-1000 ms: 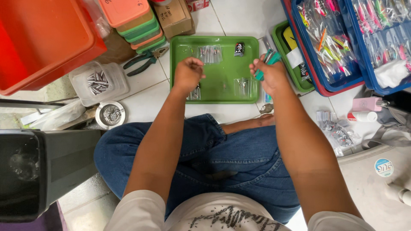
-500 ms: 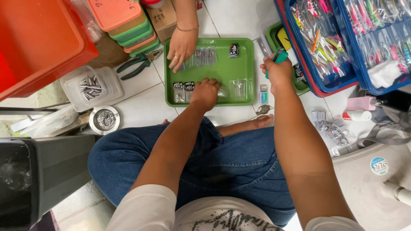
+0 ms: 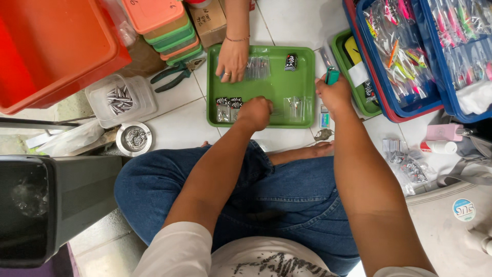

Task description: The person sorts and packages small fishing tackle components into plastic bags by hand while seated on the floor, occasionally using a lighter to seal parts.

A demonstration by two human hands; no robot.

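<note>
White floor tiles (image 3: 302,20) spread out under us as we sit cross-legged in blue jeans, bins crowding every side. Far off our left hand sits the big orange tub (image 3: 51,46), with a dark grey bin (image 3: 46,205) nearer our knee. Out past our right hand we see the blue tray (image 3: 410,56) packed with bright little bagged pieces.

Dead ahead lies the green tray (image 3: 302,87), and both our hands are over it. Our left hand (image 3: 254,113) is curled into a fist on the near edge, fingers closed, just beside two small black-topped packets (image 3: 228,109); whether it grips anything we cannot tell. A clear packet (image 3: 294,106) lies between our two hands.

Our right hand (image 3: 334,95) hovers at the tray's right rim, clamped around a teal lighter (image 3: 332,76) that pokes up from the fist.

Across the tray, another person's hand (image 3: 232,60) presses flat on clear packets (image 3: 258,66) at the far edge. Green-handled pliers (image 3: 177,74) rest on the floor well left of that.
</note>
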